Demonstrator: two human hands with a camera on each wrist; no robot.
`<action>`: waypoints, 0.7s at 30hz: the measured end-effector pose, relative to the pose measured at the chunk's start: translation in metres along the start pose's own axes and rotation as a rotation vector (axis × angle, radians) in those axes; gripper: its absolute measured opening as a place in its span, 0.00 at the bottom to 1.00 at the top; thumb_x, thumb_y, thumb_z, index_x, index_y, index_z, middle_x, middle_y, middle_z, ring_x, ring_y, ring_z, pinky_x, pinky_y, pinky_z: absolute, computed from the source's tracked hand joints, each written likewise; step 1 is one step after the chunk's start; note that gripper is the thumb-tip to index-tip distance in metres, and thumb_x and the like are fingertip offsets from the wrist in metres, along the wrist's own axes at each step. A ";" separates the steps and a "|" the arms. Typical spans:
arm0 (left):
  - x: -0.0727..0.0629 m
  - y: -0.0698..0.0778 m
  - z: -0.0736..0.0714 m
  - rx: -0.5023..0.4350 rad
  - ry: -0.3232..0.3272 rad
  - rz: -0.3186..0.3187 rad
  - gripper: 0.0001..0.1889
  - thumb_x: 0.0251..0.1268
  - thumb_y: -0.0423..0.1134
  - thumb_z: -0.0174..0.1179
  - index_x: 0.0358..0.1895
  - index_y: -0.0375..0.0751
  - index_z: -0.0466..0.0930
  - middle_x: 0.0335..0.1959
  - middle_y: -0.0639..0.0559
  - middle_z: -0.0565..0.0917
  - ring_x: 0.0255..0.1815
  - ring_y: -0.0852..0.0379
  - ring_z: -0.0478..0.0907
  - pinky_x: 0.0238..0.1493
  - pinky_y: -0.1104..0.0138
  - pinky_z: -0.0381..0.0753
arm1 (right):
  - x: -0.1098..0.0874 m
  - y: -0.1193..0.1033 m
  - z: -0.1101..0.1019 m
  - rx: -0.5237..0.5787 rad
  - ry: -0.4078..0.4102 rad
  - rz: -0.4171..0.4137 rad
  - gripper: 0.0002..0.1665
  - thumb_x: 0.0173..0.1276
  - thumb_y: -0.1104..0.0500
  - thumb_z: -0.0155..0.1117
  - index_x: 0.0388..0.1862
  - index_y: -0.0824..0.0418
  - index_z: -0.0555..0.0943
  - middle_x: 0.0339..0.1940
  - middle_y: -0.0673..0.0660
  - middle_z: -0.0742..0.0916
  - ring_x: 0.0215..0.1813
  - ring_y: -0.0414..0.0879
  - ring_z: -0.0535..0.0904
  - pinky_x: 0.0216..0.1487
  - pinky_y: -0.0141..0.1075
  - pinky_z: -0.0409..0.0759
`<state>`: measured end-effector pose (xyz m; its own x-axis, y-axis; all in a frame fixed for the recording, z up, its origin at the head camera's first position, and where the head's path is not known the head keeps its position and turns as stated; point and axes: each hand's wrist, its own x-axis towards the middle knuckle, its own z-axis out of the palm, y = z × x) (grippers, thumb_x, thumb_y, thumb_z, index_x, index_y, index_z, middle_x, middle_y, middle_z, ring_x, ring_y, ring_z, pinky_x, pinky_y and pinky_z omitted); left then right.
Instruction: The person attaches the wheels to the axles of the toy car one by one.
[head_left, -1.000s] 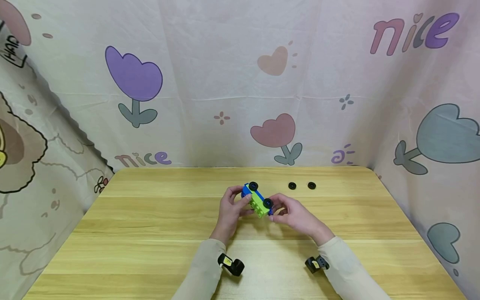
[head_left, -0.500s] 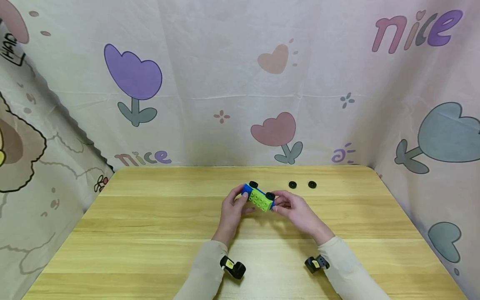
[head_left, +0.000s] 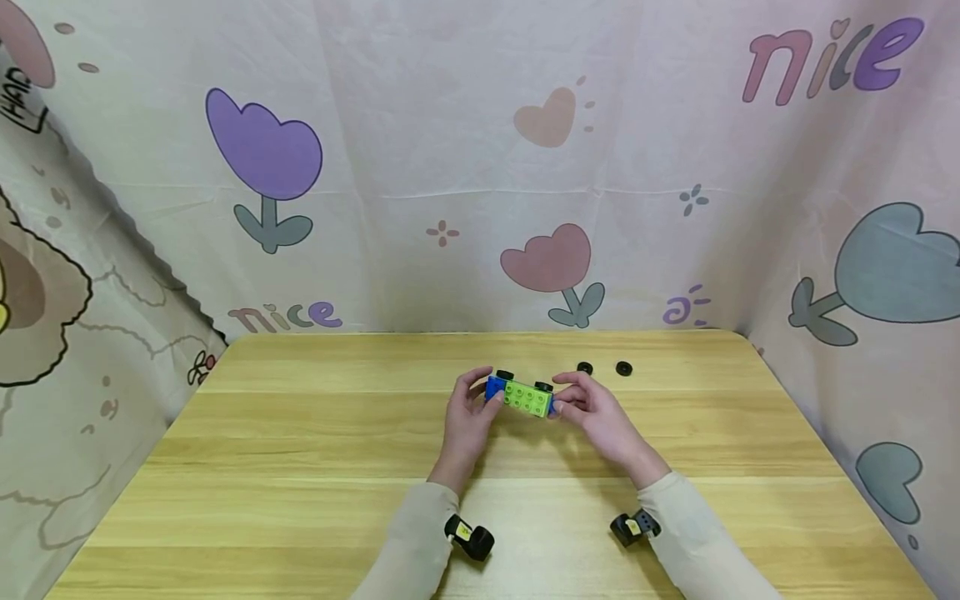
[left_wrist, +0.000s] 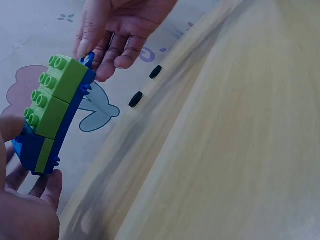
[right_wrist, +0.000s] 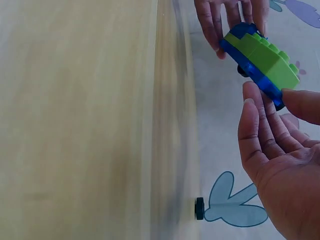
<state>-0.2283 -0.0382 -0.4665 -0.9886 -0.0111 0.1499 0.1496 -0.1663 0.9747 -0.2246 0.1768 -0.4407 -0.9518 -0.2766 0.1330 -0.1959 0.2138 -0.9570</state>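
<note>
A toy car of green and blue building bricks (head_left: pixel 527 399) is held in the air above the table in the head view, studs facing the camera. Two black wheels sit along its far side. Bare blue pegs show on the side seen in the left wrist view, where the green bricks (left_wrist: pixel 51 107) top a blue base. My left hand (head_left: pixel 463 425) grips the blue left end between thumb and fingers. With thumb and fingers my right hand (head_left: pixel 603 417) pinches the blue tip at the right end. Part of each end is covered by the fingers.
Two loose black wheels (head_left: pixel 624 368) lie near the table's back edge, behind the right hand; the left one is close to its fingertips in the head view. The wooden table (head_left: pixel 300 467) meets a patterned cloth backdrop (head_left: pixel 420 150) at the back.
The car has been turned in the hands, from showing its wheeled side to showing its studs, and is more nearly level. Both hands still hold its ends; the right hand has shifted slightly up.
</note>
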 end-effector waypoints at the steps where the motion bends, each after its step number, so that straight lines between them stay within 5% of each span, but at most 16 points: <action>1: -0.001 0.003 0.000 0.008 -0.018 -0.001 0.26 0.64 0.22 0.61 0.64 0.32 0.69 0.64 0.36 0.69 0.63 0.40 0.69 0.56 0.62 0.76 | 0.000 0.000 0.000 0.008 0.000 0.001 0.24 0.69 0.73 0.57 0.63 0.74 0.67 0.40 0.64 0.85 0.41 0.56 0.83 0.47 0.39 0.82; 8: -0.009 0.029 -0.001 0.103 -0.123 0.020 0.28 0.53 0.16 0.63 0.61 0.28 0.72 0.61 0.36 0.66 0.60 0.36 0.67 0.62 0.46 0.68 | 0.001 0.001 -0.004 0.040 0.008 0.005 0.21 0.70 0.72 0.57 0.61 0.74 0.69 0.41 0.65 0.85 0.41 0.57 0.83 0.45 0.42 0.83; 14: 0.000 0.009 -0.006 0.148 -0.107 0.016 0.24 0.53 0.17 0.65 0.56 0.31 0.77 0.59 0.40 0.68 0.55 0.39 0.69 0.58 0.46 0.72 | 0.001 -0.001 -0.008 0.046 0.027 -0.002 0.20 0.72 0.69 0.57 0.60 0.75 0.70 0.40 0.65 0.85 0.40 0.55 0.84 0.45 0.49 0.82; 21: 0.005 -0.001 -0.014 0.172 -0.119 -0.068 0.20 0.54 0.28 0.72 0.52 0.37 0.80 0.50 0.46 0.76 0.49 0.48 0.75 0.51 0.61 0.78 | 0.001 -0.003 -0.011 0.086 0.036 -0.014 0.17 0.76 0.65 0.52 0.59 0.75 0.71 0.39 0.67 0.84 0.40 0.55 0.84 0.44 0.47 0.82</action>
<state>-0.2334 -0.0515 -0.4692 -0.9894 0.1129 0.0916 0.0931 0.0084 0.9956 -0.2279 0.1862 -0.4343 -0.9572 -0.2445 0.1548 -0.1902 0.1287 -0.9733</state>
